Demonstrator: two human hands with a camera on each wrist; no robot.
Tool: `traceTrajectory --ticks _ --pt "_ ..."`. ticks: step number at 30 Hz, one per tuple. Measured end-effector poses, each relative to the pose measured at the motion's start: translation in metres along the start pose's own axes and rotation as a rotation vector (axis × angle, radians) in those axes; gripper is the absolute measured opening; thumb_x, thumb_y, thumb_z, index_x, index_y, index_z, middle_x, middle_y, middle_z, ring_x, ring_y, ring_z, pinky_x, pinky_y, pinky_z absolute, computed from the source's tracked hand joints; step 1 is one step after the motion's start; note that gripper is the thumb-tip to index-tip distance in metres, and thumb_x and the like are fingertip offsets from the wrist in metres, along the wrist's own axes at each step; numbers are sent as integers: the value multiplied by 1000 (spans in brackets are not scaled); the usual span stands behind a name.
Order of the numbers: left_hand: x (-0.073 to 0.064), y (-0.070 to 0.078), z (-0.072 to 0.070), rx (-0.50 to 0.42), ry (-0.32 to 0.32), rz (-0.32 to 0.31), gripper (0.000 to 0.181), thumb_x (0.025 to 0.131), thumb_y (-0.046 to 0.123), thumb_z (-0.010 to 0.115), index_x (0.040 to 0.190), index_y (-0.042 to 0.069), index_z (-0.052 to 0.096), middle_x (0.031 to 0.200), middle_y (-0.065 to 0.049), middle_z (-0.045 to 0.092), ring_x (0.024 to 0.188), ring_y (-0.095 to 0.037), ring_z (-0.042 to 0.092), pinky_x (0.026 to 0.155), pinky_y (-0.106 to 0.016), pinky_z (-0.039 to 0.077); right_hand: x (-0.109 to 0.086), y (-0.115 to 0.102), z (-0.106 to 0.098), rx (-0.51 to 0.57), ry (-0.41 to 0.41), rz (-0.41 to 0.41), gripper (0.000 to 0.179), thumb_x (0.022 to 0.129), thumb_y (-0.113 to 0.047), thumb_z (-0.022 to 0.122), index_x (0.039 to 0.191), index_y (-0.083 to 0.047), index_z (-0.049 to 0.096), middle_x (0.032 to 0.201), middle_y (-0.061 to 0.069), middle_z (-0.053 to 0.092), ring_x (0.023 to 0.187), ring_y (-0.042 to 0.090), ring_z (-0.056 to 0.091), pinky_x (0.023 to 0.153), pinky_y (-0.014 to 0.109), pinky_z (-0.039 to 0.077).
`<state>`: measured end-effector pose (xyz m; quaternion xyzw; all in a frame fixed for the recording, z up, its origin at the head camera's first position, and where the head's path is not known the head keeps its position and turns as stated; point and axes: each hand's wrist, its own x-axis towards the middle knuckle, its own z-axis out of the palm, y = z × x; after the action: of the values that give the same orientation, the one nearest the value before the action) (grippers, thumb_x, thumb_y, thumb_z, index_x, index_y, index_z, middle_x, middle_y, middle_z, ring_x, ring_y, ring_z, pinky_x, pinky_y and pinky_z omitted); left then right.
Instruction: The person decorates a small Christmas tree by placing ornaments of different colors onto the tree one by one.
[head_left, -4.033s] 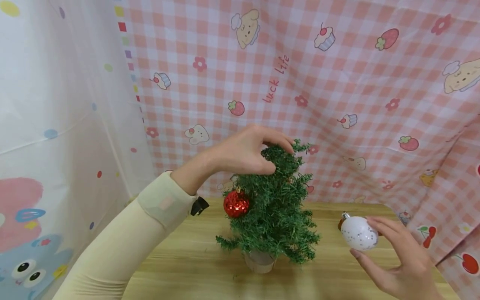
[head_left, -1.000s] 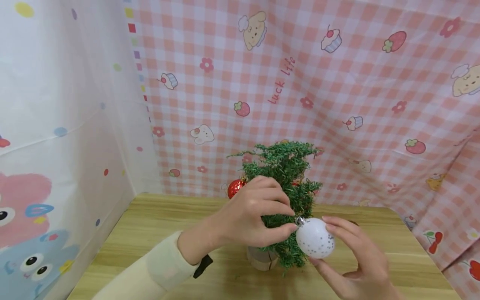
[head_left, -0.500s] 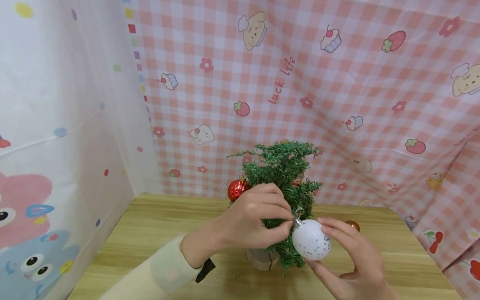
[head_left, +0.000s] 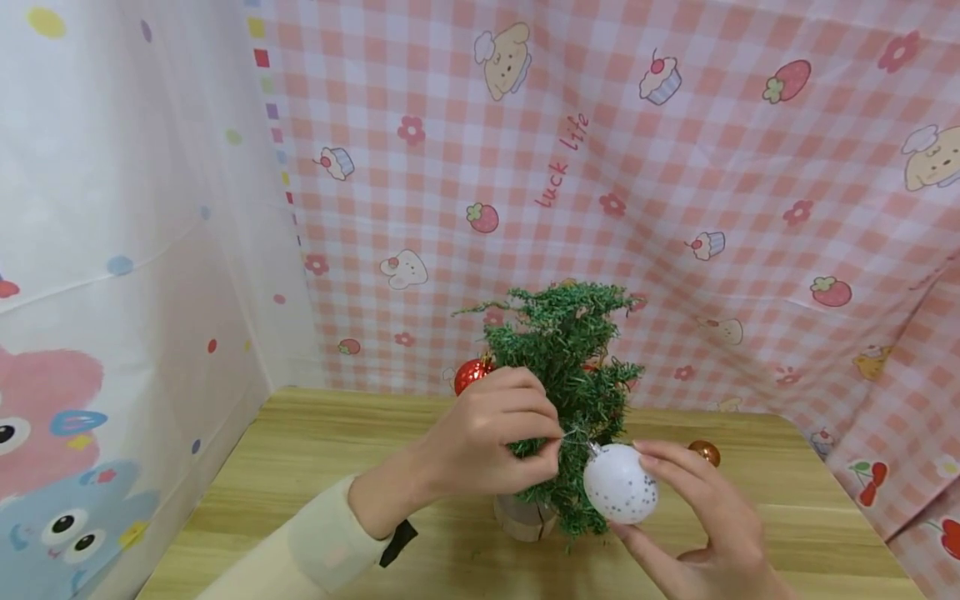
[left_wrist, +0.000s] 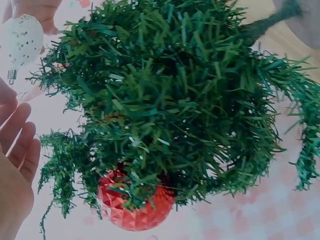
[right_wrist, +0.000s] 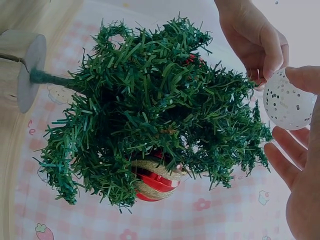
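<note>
My right hand (head_left: 708, 525) holds a white Christmas bauble (head_left: 621, 485) with silver specks between thumb and fingertips, its silver cap tilted up and left. A thin hanging thread (head_left: 576, 434) runs from that cap to my left hand (head_left: 498, 437), which pinches it between thumb and forefinger. Both hands are in front of a small green artificial Christmas tree (head_left: 566, 329) on a round wooden base (head_left: 522, 518). A shiny red bauble (head_left: 470, 376) hangs on the tree's left, partly behind my left hand. In the right wrist view a red and gold striped bauble (right_wrist: 156, 184) hangs among the branches.
A small copper-coloured ball (head_left: 705, 453) lies on the wood-grain table (head_left: 300, 450), behind my right hand. A pink checked cloth (head_left: 450, 175) hangs behind the table. A white patterned cloth (head_left: 180, 300) hangs at the left.
My left hand came down from the treetop to the bauble's cap, then drew the thread left. My right hand brought the white bauble left, in front of the tree.
</note>
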<state>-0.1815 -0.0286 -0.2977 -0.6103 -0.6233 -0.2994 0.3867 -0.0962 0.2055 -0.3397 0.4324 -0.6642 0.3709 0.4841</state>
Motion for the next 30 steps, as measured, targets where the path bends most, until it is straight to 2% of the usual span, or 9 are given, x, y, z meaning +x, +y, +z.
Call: traceTrajectory --ticks 9,15,22,30 --pt "-8 -1 0 47 -33 30 16 76 -2 73 75 13 77 77 3 73 78 -15 62 78 -23 53 -5 2 1 15 -21 -2 51 94 -27 79 113 18 67 113 31 69 118 19 67 100 19 51" --pt "-11 -1 1 63 -42 28 15 76 -2 73 74 13 77 77 3 72 78 -14 62 77 -23 52 -9 4 1 1 -36 -8 51 95 -28 78 115 18 67 112 30 69 112 21 68 98 18 51" --pt "-14 -2 1 75 -49 43 15 75 -1 73 74 13 77 78 3 73 78 -15 62 77 -23 53 -14 7 0 -7 -55 -5 53 95 -29 77 118 17 66 112 30 69 111 19 67 97 17 50" --pt "-17 -1 2 93 -70 14 15 77 0 73 72 14 76 77 4 72 78 -14 62 77 -23 52 -21 9 -1 -41 -87 21 54 96 -33 76 120 15 67 115 28 69 113 18 66 98 16 50"
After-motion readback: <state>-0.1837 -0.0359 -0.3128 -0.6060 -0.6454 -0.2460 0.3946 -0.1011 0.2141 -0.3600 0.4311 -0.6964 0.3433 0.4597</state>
